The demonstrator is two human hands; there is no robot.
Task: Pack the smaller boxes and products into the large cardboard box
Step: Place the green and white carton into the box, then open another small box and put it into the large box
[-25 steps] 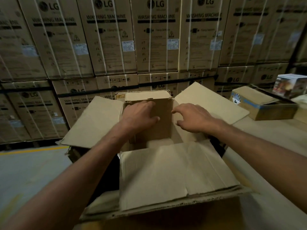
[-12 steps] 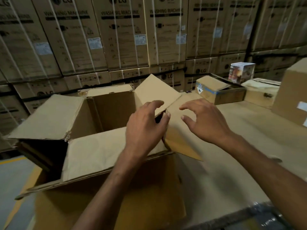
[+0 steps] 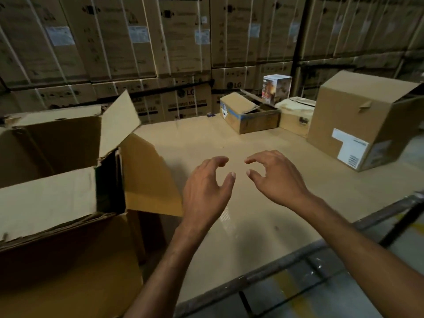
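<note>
Both of your hands have come away from the large cardboard box (image 3: 68,180) since half a second ago, when the left one was gripping its right-hand flap, and they now hover side by side over the bare cardboard-covered worktop (image 3: 263,226). Your left hand (image 3: 206,187) is empty, fingers loosely curled and spread, thumb apart from the rest; your right hand (image 3: 275,177) is the same, released and holding nothing, its fingertips close to those of the left but not touching. You have the big open box at your left, standing against the worktop's edge, its flaps splayed outward and its far-right flap (image 3: 119,125) sticking up at a tilt; you cannot see the contents from this angle. Toward the far side of the worktop sits a small open box with blue tape (image 3: 250,115), and just behind it stands a white printed product carton (image 3: 276,88). Beside those lies a pale flat box (image 3: 296,118), touching or nearly touching a bigger brown carton with a white label (image 3: 364,125) at your right. Stacked washing machine cartons (image 3: 183,42) fill the background wall.
</note>
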